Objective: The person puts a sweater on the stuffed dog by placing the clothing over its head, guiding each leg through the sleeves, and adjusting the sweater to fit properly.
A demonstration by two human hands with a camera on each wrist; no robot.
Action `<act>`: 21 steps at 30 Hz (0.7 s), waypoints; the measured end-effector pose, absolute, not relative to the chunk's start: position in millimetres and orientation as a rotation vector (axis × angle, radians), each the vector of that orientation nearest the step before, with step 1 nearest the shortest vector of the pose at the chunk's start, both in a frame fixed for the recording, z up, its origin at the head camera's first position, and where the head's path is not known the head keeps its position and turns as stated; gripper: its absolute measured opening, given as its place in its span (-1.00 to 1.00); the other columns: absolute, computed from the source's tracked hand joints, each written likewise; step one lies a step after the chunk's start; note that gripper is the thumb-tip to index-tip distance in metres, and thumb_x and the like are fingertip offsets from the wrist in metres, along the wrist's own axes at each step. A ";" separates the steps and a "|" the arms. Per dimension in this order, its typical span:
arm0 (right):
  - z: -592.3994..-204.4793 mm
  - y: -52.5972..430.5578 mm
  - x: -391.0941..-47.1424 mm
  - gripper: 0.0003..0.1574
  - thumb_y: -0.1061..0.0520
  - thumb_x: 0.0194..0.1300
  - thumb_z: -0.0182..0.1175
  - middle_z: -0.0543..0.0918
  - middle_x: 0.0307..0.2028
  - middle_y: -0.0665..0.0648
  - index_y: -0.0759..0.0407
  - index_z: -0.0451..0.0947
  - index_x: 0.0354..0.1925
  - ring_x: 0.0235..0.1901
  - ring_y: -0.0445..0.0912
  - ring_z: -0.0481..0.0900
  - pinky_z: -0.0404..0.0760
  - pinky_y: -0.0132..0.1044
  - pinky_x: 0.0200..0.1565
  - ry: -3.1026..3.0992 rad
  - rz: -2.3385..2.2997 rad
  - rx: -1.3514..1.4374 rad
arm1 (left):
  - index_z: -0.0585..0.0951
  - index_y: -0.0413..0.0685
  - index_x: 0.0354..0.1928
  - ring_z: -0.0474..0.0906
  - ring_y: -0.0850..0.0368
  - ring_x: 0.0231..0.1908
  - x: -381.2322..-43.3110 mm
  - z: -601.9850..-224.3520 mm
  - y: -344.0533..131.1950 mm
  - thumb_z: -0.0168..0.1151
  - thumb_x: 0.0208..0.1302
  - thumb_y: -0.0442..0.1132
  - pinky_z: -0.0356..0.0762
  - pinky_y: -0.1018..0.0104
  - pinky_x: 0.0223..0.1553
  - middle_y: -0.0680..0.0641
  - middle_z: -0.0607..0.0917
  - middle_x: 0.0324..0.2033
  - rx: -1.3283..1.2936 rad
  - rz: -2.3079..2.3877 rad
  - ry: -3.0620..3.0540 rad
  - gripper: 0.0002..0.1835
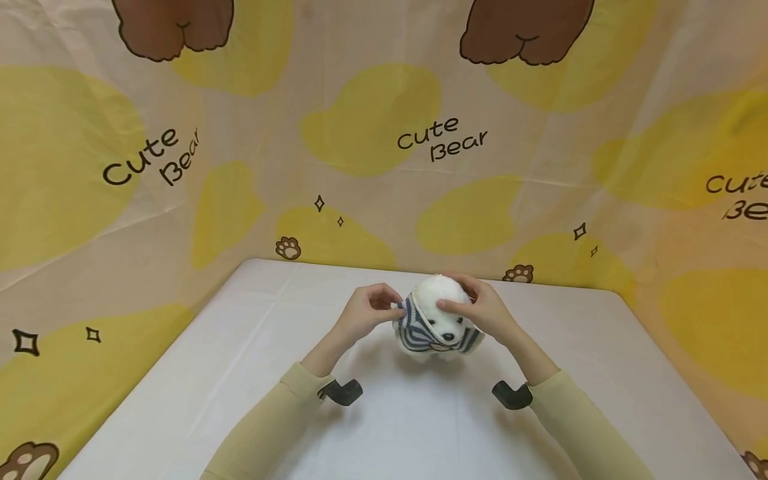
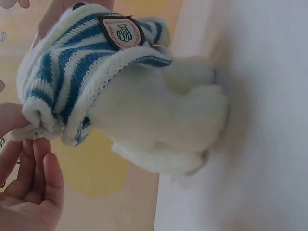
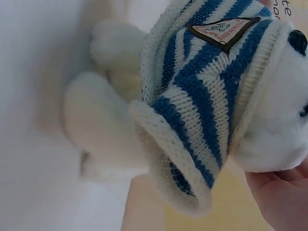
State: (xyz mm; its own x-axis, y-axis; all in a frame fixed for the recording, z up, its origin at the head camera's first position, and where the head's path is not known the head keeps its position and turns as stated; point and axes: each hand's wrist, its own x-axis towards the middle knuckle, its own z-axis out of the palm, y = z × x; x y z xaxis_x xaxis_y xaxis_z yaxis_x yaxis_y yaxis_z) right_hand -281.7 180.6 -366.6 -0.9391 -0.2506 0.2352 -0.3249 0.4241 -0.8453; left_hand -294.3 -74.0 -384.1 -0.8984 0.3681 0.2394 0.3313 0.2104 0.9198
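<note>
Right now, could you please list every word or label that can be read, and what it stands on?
"Cute Bear": patterned backdrop cloth, left.
"Cute Bear": same cloth, centre.
"Cute Be", cut off: same cloth, right edge.
Badge patch on the plush toy's striped knit top: lettering too small and blurred.
Cloth lettering in wrist views: fragments only.

head: high, forward-down, wide | wrist views: close, opposite sides | shared: toy (image 1: 437, 325)
</note>
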 end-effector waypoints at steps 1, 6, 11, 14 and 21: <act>-366.5 180.5 -281.5 -0.27 -0.06 0.10 0.38 0.54 0.13 0.16 0.00 0.42 0.22 0.10 0.08 0.49 0.54 0.01 0.03 -2.588 1.562 0.521 | 0.65 -0.19 -0.23 0.50 0.17 -0.38 -294.7 -384.9 -74.3 0.41 0.05 -0.31 0.49 0.38 -0.30 -0.01 0.65 -0.36 0.696 1.833 2.416 -0.78; -366.6 179.7 -280.3 -0.27 -0.08 0.08 0.39 0.54 0.12 0.16 -0.01 0.43 0.21 0.06 0.07 0.50 0.56 0.00 0.01 -2.592 1.549 0.482 | 0.67 -0.15 -0.32 0.47 0.20 -0.45 -298.9 -393.6 -76.2 0.42 0.04 -0.27 0.45 0.37 -0.37 0.07 0.62 -0.47 0.665 1.853 2.396 -0.83; -368.0 179.1 -280.4 -0.28 -0.08 0.07 0.40 0.55 0.12 0.15 -0.02 0.45 0.19 0.06 0.07 0.51 0.56 0.00 0.01 -2.584 1.568 0.480 | 0.67 -0.11 -0.34 0.47 0.19 -0.44 -303.0 -403.4 -81.3 0.42 0.04 -0.23 0.43 0.32 -0.33 0.07 0.64 -0.47 0.617 1.844 2.380 -0.84; -368.8 178.8 -280.4 -0.29 -0.06 0.07 0.41 0.54 0.13 0.15 -0.01 0.45 0.19 0.08 0.07 0.50 0.55 0.01 0.03 -2.575 1.589 0.487 | 0.68 -0.08 -0.35 0.46 0.19 -0.42 -302.9 -405.5 -84.2 0.42 0.04 -0.22 0.42 0.31 -0.31 0.08 0.64 -0.46 0.589 1.812 2.391 -0.86; -368.2 178.6 -278.9 -0.29 -0.04 0.06 0.42 0.54 0.13 0.15 0.00 0.46 0.18 0.07 0.07 0.50 0.55 0.01 0.03 -2.566 1.599 0.479 | 0.67 -0.13 -0.34 0.42 0.16 -0.39 -303.6 -406.4 -88.8 0.43 0.02 -0.25 0.38 0.30 -0.30 0.07 0.60 -0.49 0.542 1.767 2.421 -0.83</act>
